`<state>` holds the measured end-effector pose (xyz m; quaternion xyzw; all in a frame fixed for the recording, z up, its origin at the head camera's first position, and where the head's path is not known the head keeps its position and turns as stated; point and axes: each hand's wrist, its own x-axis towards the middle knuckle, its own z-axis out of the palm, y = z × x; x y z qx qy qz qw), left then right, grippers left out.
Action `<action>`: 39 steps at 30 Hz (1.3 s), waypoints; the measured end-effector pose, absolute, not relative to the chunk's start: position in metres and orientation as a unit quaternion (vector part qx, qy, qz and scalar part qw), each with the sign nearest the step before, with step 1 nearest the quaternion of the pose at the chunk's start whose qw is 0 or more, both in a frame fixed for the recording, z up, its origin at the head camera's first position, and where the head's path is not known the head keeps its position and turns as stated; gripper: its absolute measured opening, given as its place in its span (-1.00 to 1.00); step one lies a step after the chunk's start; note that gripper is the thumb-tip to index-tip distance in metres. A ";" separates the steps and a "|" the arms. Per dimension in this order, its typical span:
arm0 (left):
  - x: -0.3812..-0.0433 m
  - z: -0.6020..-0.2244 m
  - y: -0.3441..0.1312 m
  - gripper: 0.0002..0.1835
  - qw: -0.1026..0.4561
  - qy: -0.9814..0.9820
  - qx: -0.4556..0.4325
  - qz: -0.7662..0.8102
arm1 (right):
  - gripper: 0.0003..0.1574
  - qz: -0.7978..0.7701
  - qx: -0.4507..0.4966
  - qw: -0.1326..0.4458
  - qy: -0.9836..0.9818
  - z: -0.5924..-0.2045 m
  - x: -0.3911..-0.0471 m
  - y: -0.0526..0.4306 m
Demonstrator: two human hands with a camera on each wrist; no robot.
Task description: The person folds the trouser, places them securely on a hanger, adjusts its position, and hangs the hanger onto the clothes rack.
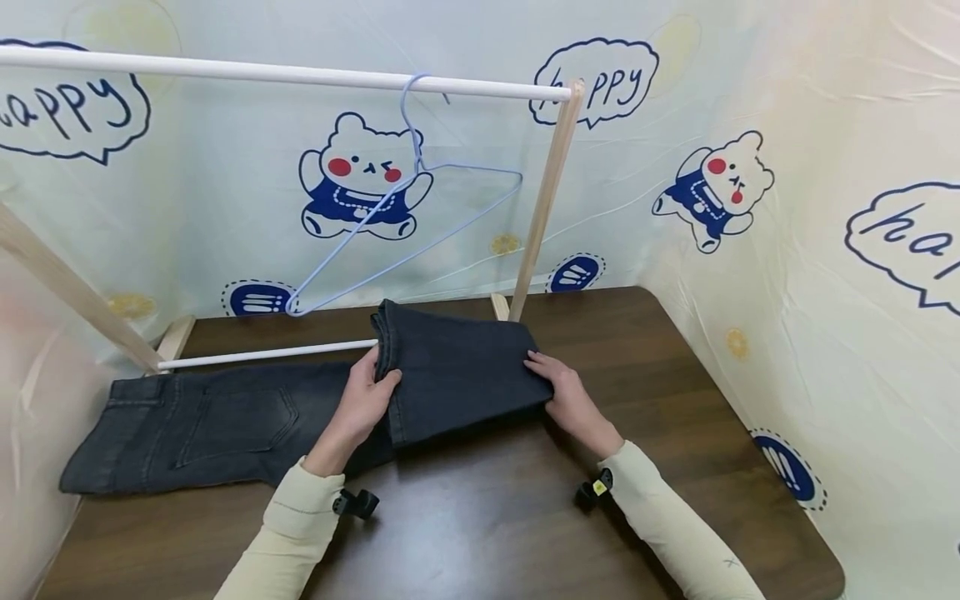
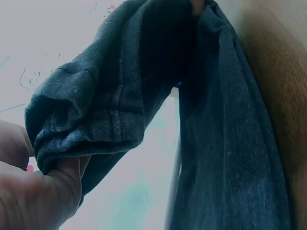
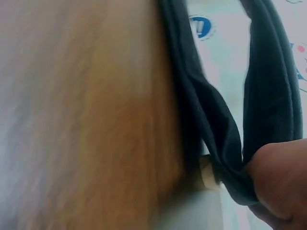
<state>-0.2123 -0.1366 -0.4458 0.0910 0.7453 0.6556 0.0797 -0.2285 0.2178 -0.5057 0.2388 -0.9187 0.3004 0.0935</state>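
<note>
Dark jeans lie across the table with the waistband at the left, the legs folded back over themselves. My left hand grips the hem end of the legs, thumb on top. In the left wrist view the cuff is raised, and the lower layer of denim runs apart from it. At the fold on the right, my right hand holds the denim. The right wrist view shows the legs bending in a loop at that hand, with a gap between the layers.
A light blue hanger hangs from the white rail of a wooden rack, above and behind the jeans. A lower white bar runs behind them. The rack's right post stands beyond the folded legs on the brown table.
</note>
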 end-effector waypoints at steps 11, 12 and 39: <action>-0.214 -0.441 -0.154 -0.38 0.069 0.749 0.075 0.655 | 0.01 0.339 0.181 0.056 -0.922 -0.512 -0.225 0.209; -0.214 -0.441 -0.156 -0.38 0.068 0.748 0.075 0.656 | 0.02 0.333 0.188 0.050 -0.923 -0.512 -0.225 0.209; -0.199 -0.437 -0.203 -0.44 0.006 0.761 0.049 0.647 | 0.01 0.363 0.238 0.062 -0.899 -0.515 -0.232 0.185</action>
